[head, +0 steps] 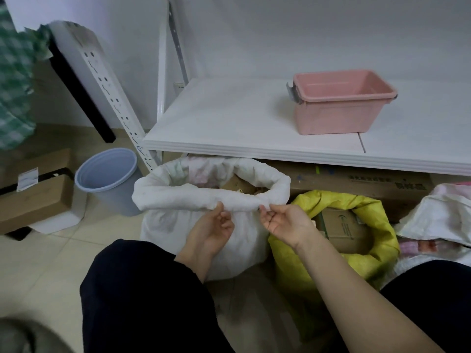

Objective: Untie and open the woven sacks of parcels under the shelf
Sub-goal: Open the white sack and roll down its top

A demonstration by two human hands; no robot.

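At frame center, left hand and right hand each pinch the rolled rim of an open white sack under the shelf; a yellow sack stands open beside it.

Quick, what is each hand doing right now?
Left hand: pinches the rolled rim of the white woven sack.
Right hand: pinches the same rolled rim, beside the left.

Nothing is reading clearly; characters on the cardboard box under the shelf and a label far left are blurring.
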